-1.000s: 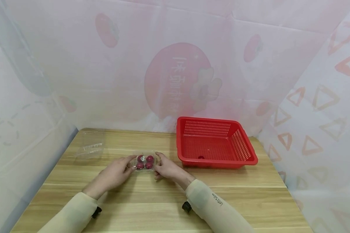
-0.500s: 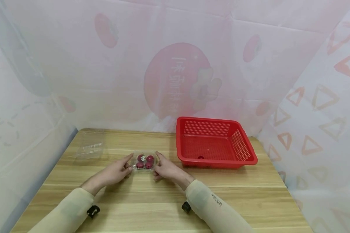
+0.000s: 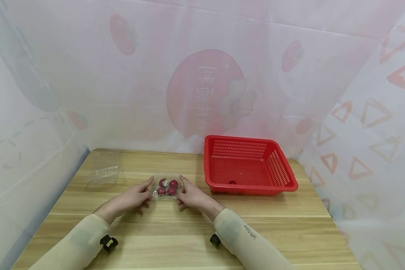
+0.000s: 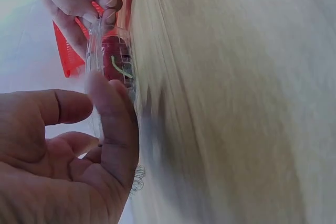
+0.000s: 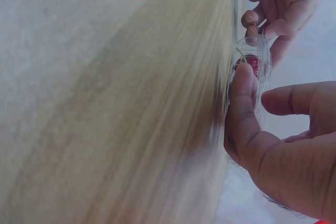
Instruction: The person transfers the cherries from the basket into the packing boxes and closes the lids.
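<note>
A small clear plastic box [image 3: 156,185] lies on the wooden table between both hands. Inside it are several round dark red fruits [image 3: 173,183], cherry-like; a green stem [image 4: 122,67] shows through the wall in the left wrist view. My left hand [image 3: 131,198] pinches the box's left edge, with the index finger reaching to the far corner. At the opposite end, my right hand [image 3: 194,195] pinches the right edge between thumb and index finger. The lid looks down over the fruits; whether its rim is fully pressed in cannot be told.
A red slotted basket [image 3: 249,189] stands at the back right, with a dark red fruit [image 3: 232,182] near its front wall. Another clear plastic box [image 3: 102,173] sits at the back left, its lid raised. Fabric walls [image 3: 128,112] enclose the table's back and sides.
My left hand has shifted its hold on the box's left edge, its forearm moving slightly left and its index finger straightening. The right hand and the box have barely moved.
</note>
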The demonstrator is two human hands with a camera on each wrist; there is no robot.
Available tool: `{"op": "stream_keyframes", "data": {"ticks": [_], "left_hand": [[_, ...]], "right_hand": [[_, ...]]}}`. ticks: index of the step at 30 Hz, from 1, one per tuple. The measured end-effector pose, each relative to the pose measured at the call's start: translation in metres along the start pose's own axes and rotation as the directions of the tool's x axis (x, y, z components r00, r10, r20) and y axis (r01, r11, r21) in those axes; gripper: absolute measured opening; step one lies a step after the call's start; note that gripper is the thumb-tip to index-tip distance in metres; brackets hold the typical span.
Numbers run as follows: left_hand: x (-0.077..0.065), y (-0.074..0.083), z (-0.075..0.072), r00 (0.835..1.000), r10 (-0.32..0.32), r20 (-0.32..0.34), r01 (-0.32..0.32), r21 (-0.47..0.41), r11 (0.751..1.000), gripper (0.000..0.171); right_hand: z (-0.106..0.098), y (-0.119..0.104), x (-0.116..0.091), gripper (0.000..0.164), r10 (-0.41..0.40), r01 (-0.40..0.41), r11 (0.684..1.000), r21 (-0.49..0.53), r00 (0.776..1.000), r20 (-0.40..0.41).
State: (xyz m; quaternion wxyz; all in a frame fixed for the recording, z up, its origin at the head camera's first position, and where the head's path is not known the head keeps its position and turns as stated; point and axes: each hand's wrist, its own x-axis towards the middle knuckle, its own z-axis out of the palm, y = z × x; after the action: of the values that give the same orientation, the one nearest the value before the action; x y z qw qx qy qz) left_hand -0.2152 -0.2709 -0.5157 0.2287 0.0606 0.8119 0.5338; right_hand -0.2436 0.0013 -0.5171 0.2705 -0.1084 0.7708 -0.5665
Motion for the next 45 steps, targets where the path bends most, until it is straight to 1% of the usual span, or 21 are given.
{"op": "stream_keyframes", "data": {"ticks": [3,6,11,15,22,25,30,33,37,41,45], "left_hand": [[0.001,-0.001,0.0,1.0,-0.009,0.002,0.009,-0.033,0.999,0.079],[0.002,-0.002,0.001,1.0,-0.018,-0.011,0.017,-0.04,0.999,0.079],[0.006,-0.004,0.004,0.998,-0.028,-0.065,0.025,-0.049,0.998,0.076],[0.009,-0.005,0.005,0.995,-0.019,-0.094,0.016,-0.027,1.0,0.075],[0.004,0.0,0.005,0.998,-0.028,-0.063,0.029,0.025,0.999,0.074],[0.002,0.002,0.005,0.998,-0.021,-0.054,0.022,0.034,0.999,0.074],[0.001,0.0,0.005,0.998,0.004,-0.055,-0.002,0.032,0.999,0.076],[0.0,0.0,0.006,0.998,0.013,-0.064,-0.01,0.045,0.999,0.077],[0.001,0.001,0.009,0.997,0.007,-0.083,-0.001,0.063,0.998,0.079],[0.002,0.001,0.011,0.996,-0.001,-0.093,0.008,0.075,0.997,0.08],[0.003,-0.001,0.011,0.996,0.005,-0.088,0.0,0.059,0.998,0.08]], "right_hand": [[0.0,0.0,0.0,0.085,0.003,-0.003,1.0,-0.01,1.0,-0.002],[0.001,-0.001,0.0,0.085,0.004,-0.004,1.0,-0.018,1.0,-0.008],[0.003,-0.003,0.001,0.088,-0.017,0.017,0.999,-0.049,1.0,-0.007],[0.005,-0.004,0.0,0.089,-0.029,0.028,0.997,-0.075,1.0,-0.012],[0.002,-0.006,-0.001,0.084,0.009,-0.01,0.997,-0.081,1.0,-0.02],[0.001,-0.007,-0.001,0.083,0.02,-0.022,0.997,-0.07,0.999,-0.026],[0.0,-0.005,0.0,0.085,0.008,-0.01,0.997,-0.07,1.0,-0.03],[0.001,-0.004,0.0,0.086,-0.003,0.0,0.997,-0.079,1.0,-0.031],[0.002,-0.004,0.0,0.085,0.004,-0.007,0.997,-0.074,0.999,-0.041],[0.004,-0.007,-0.002,0.089,0.014,-0.016,0.998,-0.06,0.999,-0.045],[0.006,-0.01,-0.003,0.094,0.017,-0.018,0.999,-0.04,0.999,-0.042]]}}
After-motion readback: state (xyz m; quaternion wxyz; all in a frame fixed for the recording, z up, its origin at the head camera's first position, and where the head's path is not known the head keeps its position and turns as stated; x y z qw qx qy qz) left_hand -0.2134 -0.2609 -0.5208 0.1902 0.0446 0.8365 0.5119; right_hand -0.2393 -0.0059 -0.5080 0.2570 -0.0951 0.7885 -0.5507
